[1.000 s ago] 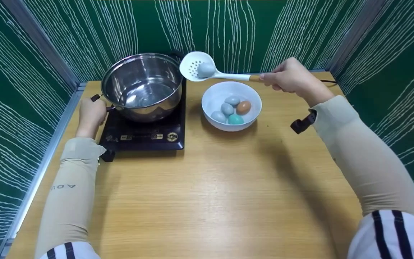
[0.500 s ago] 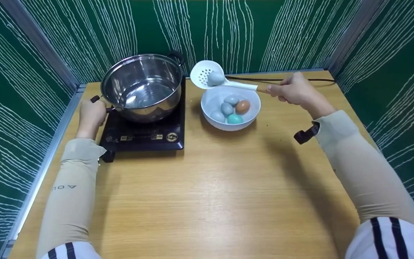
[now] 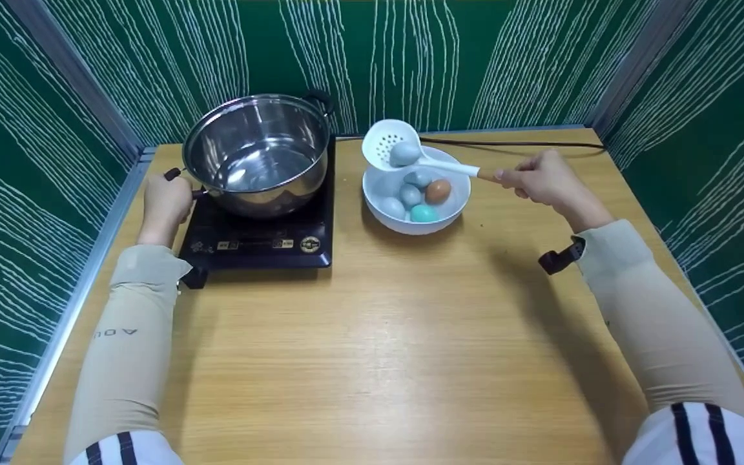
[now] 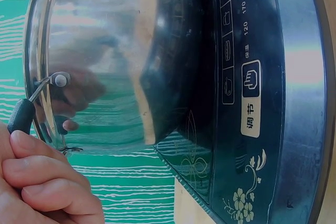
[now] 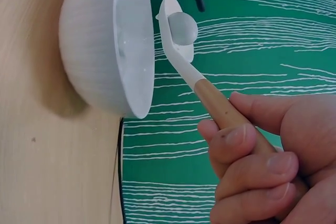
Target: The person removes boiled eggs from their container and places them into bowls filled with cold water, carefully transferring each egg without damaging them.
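Note:
My left hand [image 3: 166, 205] grips the near-left handle [image 4: 22, 116] of a steel pot [image 3: 268, 204], which stands on a black induction cooker [image 3: 262, 253]. In my right hand [image 3: 545, 181] is the wooden handle of a white slotted spoon [image 3: 388, 137]. One pale blue egg [image 3: 405, 154] lies in the spoon's bowl, seen also in the right wrist view as a grey-looking egg [image 5: 183, 28]. The spoon hangs over the back-left rim of a white bowl [image 3: 456, 210]. Inside that bowl lie several pale blue eggs, a brown egg [image 3: 438, 191] and a green egg [image 3: 423, 214].
All of this stands on a wooden table [image 3: 372, 336]. Green walls with white streaks [image 3: 411, 64] enclose its back and sides. A dark cable [image 3: 514, 144] runs along the back edge, behind the bowl.
My right hand has moved right and toward me, carrying the spoon with its egg from beside the pot to above the white bowl. The left hand keeps its hold on the pot.

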`<action>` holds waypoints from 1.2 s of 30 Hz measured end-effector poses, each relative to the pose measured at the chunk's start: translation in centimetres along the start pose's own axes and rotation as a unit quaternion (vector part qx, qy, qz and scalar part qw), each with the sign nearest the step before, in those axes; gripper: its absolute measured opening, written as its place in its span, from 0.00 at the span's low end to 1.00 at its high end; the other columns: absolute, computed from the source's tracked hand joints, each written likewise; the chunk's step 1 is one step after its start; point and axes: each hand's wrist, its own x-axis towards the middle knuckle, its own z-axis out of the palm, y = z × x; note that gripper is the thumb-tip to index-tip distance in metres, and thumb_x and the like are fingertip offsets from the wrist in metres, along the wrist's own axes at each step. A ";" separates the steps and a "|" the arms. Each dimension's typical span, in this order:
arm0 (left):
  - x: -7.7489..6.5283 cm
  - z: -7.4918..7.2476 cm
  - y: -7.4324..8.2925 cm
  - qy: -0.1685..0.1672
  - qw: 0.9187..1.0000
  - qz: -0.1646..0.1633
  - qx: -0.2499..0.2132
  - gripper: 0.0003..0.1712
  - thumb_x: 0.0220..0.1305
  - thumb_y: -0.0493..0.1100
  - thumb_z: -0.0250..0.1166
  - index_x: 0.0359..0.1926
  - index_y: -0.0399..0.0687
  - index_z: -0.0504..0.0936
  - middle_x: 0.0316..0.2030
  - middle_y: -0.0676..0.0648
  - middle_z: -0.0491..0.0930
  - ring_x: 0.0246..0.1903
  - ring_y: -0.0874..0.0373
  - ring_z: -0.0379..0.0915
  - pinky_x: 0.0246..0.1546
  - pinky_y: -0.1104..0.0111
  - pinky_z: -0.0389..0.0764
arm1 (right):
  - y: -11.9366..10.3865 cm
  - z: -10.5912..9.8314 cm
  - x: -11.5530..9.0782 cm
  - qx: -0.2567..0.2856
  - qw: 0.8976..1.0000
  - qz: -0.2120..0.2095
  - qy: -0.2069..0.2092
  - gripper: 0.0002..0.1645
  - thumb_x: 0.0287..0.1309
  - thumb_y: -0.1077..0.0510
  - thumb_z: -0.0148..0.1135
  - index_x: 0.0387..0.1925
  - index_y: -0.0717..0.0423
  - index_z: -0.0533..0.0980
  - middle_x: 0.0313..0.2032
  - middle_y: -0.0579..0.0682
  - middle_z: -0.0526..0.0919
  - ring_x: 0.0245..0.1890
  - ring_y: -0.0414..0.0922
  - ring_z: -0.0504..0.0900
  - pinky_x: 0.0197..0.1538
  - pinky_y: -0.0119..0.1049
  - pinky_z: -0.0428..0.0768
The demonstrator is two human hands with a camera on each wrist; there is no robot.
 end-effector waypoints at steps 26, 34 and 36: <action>0.0 -0.2 -0.1 -0.001 1.000 0.007 0.017 0.10 0.64 0.38 0.43 0.45 0.41 0.63 0.12 0.57 0.61 0.10 0.63 0.57 0.11 0.69 0.62 | 2.1 1.0 -2.3 -0.093 0.993 -0.028 0.072 0.39 0.56 0.28 0.58 0.46 0.59 0.83 0.39 0.59 0.81 0.36 0.53 0.71 0.33 0.42 0.69; 0.0 0.0 -0.1 0.018 1.000 0.012 0.012 0.11 0.62 0.37 0.44 0.45 0.39 0.64 0.12 0.57 0.61 0.09 0.63 0.57 0.11 0.70 0.61 | 2.0 1.5 -2.7 -0.124 0.983 -0.081 0.111 0.37 0.59 0.29 0.56 0.42 0.59 0.84 0.35 0.58 0.83 0.29 0.50 0.72 0.27 0.41 0.67; -0.1 0.0 -0.1 0.017 1.000 0.011 0.014 0.11 0.62 0.37 0.44 0.45 0.39 0.64 0.12 0.57 0.61 0.09 0.63 0.58 0.11 0.70 0.62 | 2.0 1.5 -2.7 -0.119 0.983 -0.077 0.113 0.38 0.58 0.29 0.56 0.43 0.59 0.84 0.36 0.58 0.83 0.29 0.50 0.72 0.27 0.40 0.67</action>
